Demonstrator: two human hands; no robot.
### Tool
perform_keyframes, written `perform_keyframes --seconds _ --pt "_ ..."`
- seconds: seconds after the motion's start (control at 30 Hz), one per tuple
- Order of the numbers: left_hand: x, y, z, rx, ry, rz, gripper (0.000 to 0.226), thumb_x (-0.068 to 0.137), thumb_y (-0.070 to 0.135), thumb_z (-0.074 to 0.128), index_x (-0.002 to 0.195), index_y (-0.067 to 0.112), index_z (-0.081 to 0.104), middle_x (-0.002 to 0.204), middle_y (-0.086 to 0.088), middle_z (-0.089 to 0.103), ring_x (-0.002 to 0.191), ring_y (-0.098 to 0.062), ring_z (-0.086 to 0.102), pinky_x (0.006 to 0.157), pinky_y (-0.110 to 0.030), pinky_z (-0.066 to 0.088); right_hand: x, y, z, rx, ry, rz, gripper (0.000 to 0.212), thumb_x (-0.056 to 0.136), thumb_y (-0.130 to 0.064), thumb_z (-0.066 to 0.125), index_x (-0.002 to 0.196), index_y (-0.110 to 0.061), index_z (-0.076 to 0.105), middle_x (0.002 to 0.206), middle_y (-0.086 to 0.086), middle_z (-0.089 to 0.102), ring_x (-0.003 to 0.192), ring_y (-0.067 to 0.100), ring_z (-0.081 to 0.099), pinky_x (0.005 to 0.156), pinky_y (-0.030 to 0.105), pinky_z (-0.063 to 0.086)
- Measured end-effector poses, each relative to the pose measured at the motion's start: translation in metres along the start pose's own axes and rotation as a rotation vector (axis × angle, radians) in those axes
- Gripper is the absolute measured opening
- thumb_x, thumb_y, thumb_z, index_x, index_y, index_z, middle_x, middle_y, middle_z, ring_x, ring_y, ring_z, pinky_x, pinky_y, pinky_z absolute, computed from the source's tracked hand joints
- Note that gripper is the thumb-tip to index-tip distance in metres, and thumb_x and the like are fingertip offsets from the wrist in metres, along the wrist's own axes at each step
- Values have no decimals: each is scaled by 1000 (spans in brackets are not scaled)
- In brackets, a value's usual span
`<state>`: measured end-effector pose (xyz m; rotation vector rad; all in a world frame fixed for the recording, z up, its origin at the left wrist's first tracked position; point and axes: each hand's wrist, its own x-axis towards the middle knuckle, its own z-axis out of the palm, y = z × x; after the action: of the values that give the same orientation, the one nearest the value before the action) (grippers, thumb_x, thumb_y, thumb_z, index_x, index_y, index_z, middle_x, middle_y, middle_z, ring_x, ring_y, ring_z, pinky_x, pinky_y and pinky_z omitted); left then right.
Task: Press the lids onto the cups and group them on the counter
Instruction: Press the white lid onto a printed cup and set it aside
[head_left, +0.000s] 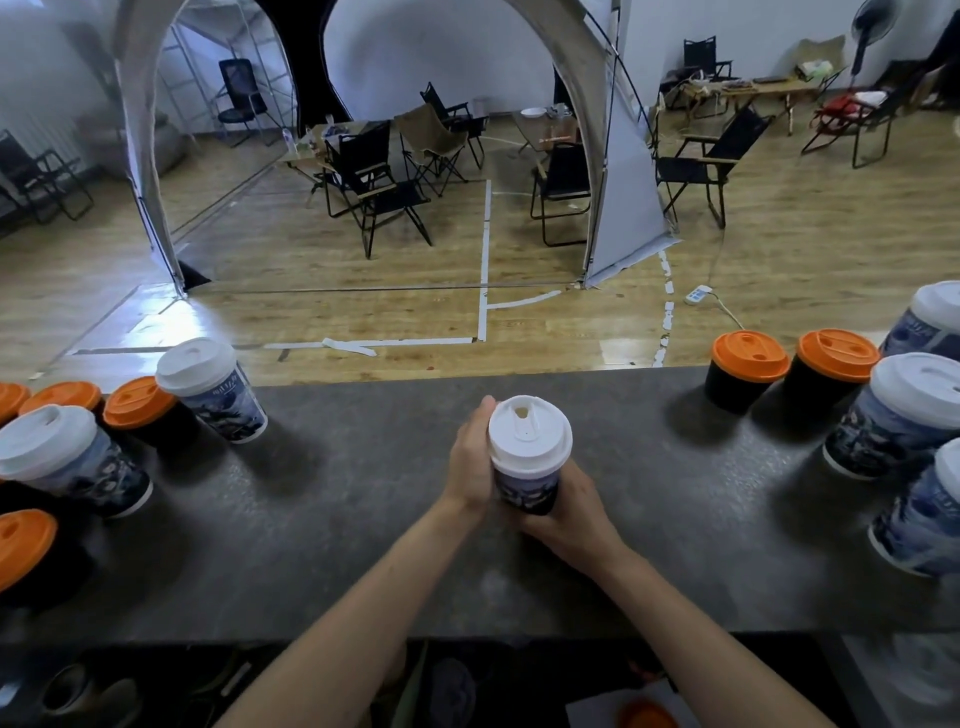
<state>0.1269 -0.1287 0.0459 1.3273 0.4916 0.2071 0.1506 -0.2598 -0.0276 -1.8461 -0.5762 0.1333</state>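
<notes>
Counter: dark grey slab running across the whole view. The grip sits about mid-length, closer to the far edge than the near one.

Left of the grip, well apart: left cluster. It holds two printed cups with white lids and several black cups with orange lids, standing close together. All are lidded.

Right of the grip, well apart: right cluster. Two orange-lidded black cups stand side by side at the far edge. Three white-lidded printed cups lie further out, toward the frame edge.

In the grip: one printed cup, upright, held by both hands. Its base is hidden behind the right hand, so I cannot tell whether it stands on the counter or is lifted.

Right hand: wrapped round the cup's lower body from the near right, fingers curled about it.

Left hand: clasps the cup's left side, with the thumb tip up beside the lid rim.

White lid: seated on the held cup and looks level. Its sip hole is on the side away from the person.
</notes>
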Motion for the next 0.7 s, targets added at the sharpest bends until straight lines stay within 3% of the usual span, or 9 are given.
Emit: perform_keyframes --seconds 0.07,0.13,0.2,0.27,0.43,0.57,0.63,0.7 --pt "3 10 -2 39 -88 -24 48 108 33 40 101 0 74 101 -14 77 94 -18 69 85 -28 51 1 2 0 -2 1 5 75 71 -15 91 136 -20 55 127 -30 58 119 -9 58 94 8 46" --pt "5 16 -3 74 -145 -24 49 108 34 39 95 2 74 95 -12 76 90 -18 70 83 -27 52 1 2 0 6 5 -3 72 70 -16 91 134 -16 58 123 -27 60 118 -1 61 89 4 44" --pt "4 12 -1 27 -106 3 47 109 28 39 81 10 72 76 0 75 75 -8 69 71 -19 52 2 1 0 40 -12 -12 80 68 -31 90 138 -13 57 130 -24 59 123 -3 58 94 5 43" --pt "-3 6 3 0 -74 42 48 110 22 36 79 11 70 66 9 73 65 0 68 63 -13 50 1 1 2 90 -20 -16 95 64 -46 89 144 -11 52 138 -20 56 128 -9 53 101 8 42" --pt "-5 -5 -1 -25 -11 102 48 110 23 37 76 14 69 67 9 71 66 1 65 68 -19 50 -3 7 4 101 -22 -42 120 56 -75 84 148 -7 48 145 -4 58 133 -1 54 106 17 46" --pt "-5 -2 6 13 26 150 47 110 21 38 73 18 66 60 14 69 61 6 62 66 -16 48 1 11 -1 70 -12 -36 109 62 -56 90 148 -6 46 147 0 57 135 5 54 105 15 45" --pt "-4 4 6 1 -52 94 44 110 23 39 76 15 66 63 12 70 63 4 64 68 -17 50 1 10 -5 23 10 -10 91 67 -33 94 144 -8 53 140 0 62 126 4 59 99 14 48" --pt "-3 12 3 -46 -188 -11 44 109 27 38 81 12 68 69 6 73 68 -3 68 70 -20 52 1 11 -6 -2 3 18 78 66 -22 93 136 -10 60 131 0 68 118 5 63 97 26 54"
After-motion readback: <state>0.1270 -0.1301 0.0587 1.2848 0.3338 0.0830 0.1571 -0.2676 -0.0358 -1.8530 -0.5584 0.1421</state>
